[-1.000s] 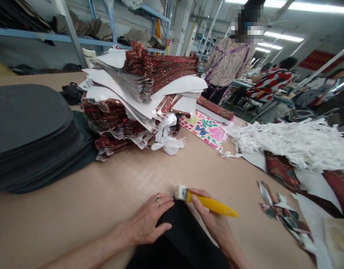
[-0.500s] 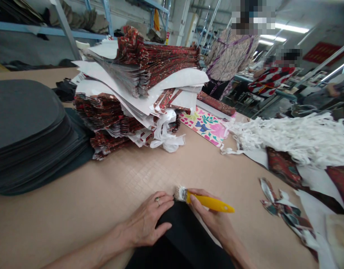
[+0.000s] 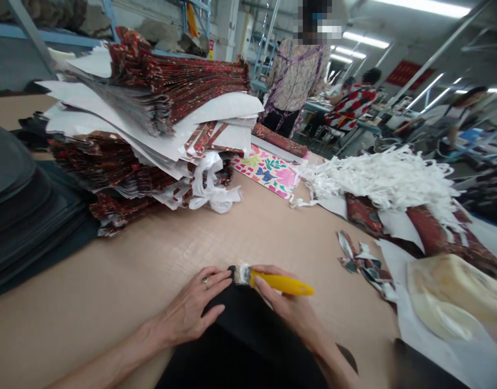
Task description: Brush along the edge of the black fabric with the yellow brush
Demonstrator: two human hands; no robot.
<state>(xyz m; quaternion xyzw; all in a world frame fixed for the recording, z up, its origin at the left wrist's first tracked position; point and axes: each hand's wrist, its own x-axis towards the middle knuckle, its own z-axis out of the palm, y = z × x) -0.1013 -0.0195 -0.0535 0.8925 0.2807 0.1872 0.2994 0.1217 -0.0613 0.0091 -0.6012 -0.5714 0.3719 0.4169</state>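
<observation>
A black sheet (image 3: 248, 340) lies on the tan tabletop (image 3: 151, 281) close in front of me. My left hand (image 3: 195, 305), with a ring on one finger, rests flat on the sheet's left edge, fingers stretched out and thumb apart. My right hand (image 3: 283, 297) is closed around the yellow handle of a paintbrush (image 3: 283, 282). The brush's bristles, coated in something white, touch the far end of the black sheet, just right of my left fingertips. Part of the handle is hidden behind my right fingers.
Stacked patterned red pieces (image 3: 200, 81) with white sheets stand at the back left, beside a pile of dark panels (image 3: 25, 205). White strips (image 3: 378, 175), fabric scraps (image 3: 365, 265) and a pale translucent container (image 3: 447, 302) lie to the right. A person (image 3: 297, 75) stands beyond the table.
My view has swung to the right, bringing the pale container into fuller sight. The left hand still lies on the sheet, and the right hand still grips the paintbrush at its far end.
</observation>
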